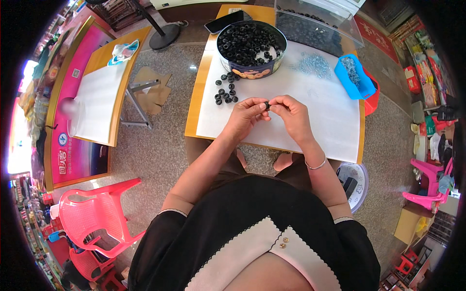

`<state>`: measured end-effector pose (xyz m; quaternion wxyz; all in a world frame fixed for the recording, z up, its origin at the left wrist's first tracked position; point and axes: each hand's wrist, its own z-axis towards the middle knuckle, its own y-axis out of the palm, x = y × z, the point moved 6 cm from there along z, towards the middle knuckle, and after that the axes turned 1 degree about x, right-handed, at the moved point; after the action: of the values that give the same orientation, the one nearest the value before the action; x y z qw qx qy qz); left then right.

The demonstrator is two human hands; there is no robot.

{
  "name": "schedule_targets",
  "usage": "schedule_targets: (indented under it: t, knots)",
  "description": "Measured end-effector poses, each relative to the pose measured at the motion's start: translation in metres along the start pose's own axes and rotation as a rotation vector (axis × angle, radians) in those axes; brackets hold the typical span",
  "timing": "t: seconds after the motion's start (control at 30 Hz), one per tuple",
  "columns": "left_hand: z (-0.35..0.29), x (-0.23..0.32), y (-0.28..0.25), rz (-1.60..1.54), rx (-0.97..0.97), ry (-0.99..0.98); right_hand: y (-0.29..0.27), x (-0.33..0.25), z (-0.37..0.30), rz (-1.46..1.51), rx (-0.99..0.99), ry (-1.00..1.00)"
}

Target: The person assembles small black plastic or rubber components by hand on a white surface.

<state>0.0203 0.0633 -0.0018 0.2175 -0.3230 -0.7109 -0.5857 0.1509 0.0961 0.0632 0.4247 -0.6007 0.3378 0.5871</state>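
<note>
Over the near part of a white sheet (228, 127), my left hand (246, 118) and my right hand (292, 119) meet fingertip to fingertip. Between them they pinch a small black round piece (267, 105), mostly covered by the fingers. To the left of my hands, several loose black round pieces with holes (232, 92) lie on the sheet. Behind these stands a round tub (250, 72) filled with more of the same black pieces. Small shiny silvery parts (313, 65) are spread at the sheet's far right.
The wooden table (191, 114) also holds a black phone (227, 22) and a clear box (318, 41) of dark pieces. A blue bin (367, 90) of silvery parts sits at the right edge, a red bin (372, 103) beside it. A pink chair (94, 218) stands left.
</note>
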Motion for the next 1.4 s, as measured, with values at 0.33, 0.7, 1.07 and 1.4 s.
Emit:
schedule_targets:
  t: [0.33, 0.7, 1.07, 1.4]
  knots:
    - [-0.003, 0.002, 0.005, 0.017, -0.077, 0.06, -0.003, -0.004, 0.007, -0.104, -0.243, -0.077]
    - [-0.007, 0.006, 0.008, -0.027, -0.091, 0.074, 0.019, -0.016, -0.007, -0.23, -0.263, -0.286]
    - [-0.003, 0.0, 0.005, -0.079, -0.126, 0.002, 0.024, -0.018, -0.01, -0.409, -0.122, -0.483]
    - [-0.002, 0.0, 0.004, -0.085, -0.126, 0.041, 0.028, -0.018, -0.008, -0.383, -0.114, -0.52]
